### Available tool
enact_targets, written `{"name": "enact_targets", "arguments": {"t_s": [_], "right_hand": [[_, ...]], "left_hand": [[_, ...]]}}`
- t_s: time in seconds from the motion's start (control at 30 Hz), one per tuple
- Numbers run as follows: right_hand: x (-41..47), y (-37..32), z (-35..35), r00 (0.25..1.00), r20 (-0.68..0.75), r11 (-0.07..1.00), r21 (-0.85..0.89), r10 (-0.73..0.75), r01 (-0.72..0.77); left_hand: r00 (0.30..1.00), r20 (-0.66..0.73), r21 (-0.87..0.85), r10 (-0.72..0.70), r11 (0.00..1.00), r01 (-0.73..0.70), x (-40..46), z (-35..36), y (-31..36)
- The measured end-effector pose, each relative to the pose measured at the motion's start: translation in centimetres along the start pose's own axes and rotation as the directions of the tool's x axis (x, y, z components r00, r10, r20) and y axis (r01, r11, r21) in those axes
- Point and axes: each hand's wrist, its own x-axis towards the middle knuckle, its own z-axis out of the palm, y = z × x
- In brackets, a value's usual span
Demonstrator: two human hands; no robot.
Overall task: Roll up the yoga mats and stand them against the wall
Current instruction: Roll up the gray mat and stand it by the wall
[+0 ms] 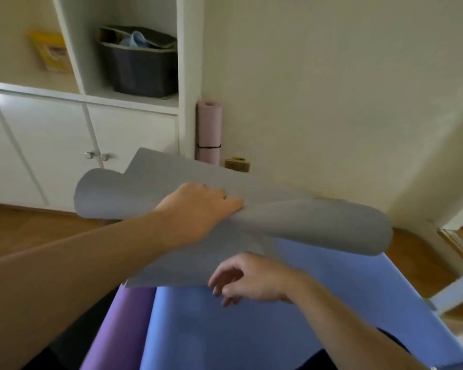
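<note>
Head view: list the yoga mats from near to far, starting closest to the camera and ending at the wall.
Purple mat and blue mat spread out nearest, side by side → grey mat, lifted above them and gripped by the left hand → rolled pink mat, standing against the wall.

Grey mat (278,217) lifted and curling above flat blue mat (251,329) and purple mat (118,324); pink roll (209,132) upright against wall.
</note>
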Motion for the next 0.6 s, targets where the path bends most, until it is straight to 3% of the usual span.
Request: {"name": "enact_targets", "arguments": {"t_s": [0.07,0.13,0.2,0.23,0.27,0.33,0.37,0.4,0.53,0.6], "right_hand": [[-2.8,-2.4,-1.6,0.98,-0.103,0.986,-0.013,-0.169,0.169],[-4.5,-3.8,-3.1,0.878,-0.353,0.936,0.015,-0.323,0.351],[-4.5,-3.5,-4.4,0.691,-0.576,0.894,-0.191,-0.436,0.405],[-4.0,-2.8,-5.1,0.647,-0.592,0.874,-0.381,-0.481,0.301],[-3.1,-2.0,-5.5,0.693,-0.543,0.829,-0.54,-0.475,0.146],[-0.8,0.1,-5.4,0.882,-0.429,0.74,-0.655,-0.195,-0.154],[0.5,1.4,-4.8,0.912,-0.405,0.707,-0.665,-0.071,-0.241],[1.8,2.9,-4.2,0.917,-0.399,0.685,-0.672,-0.015,-0.282],[5.1,4.8,-2.8,0.898,-0.44,0.655,-0.684,-0.02,-0.321],[5.7,4.1,-3.0,0.9,-0.435,0.648,-0.695,-0.033,-0.313]], "left_hand": [[0.997,0.045,-0.049,-0.057,0.997,0.06,-0.6,2.5,0.3],[0.993,0.087,-0.061,-0.083,0.994,0.089,-1.2,5.0,0.5],[0.991,0.114,-0.054,-0.071,0.996,0.077,-1.9,7.4,0.9],[0.991,0.12,-0.045,-0.063,0.997,0.069,-2.2,8.8,1.1],[0.992,0.119,-0.031,-0.049,0.998,0.053,-2.6,10.0,1.2],[0.995,0.084,0.01,-0.051,0.999,0.05,-3.0,11.9,0.9],[0.996,0.054,0.012,-0.076,0.997,0.076,-2.9,12.5,0.6],[0.994,0.045,0.004,-0.096,0.995,0.096,-2.8,13.0,0.3],[0.994,0.058,-0.016,-0.093,0.995,0.094,-2.9,14.3,-0.1],[0.988,0.088,-0.133,-0.128,0.981,0.14,-3.4,14.8,-0.3]]}}
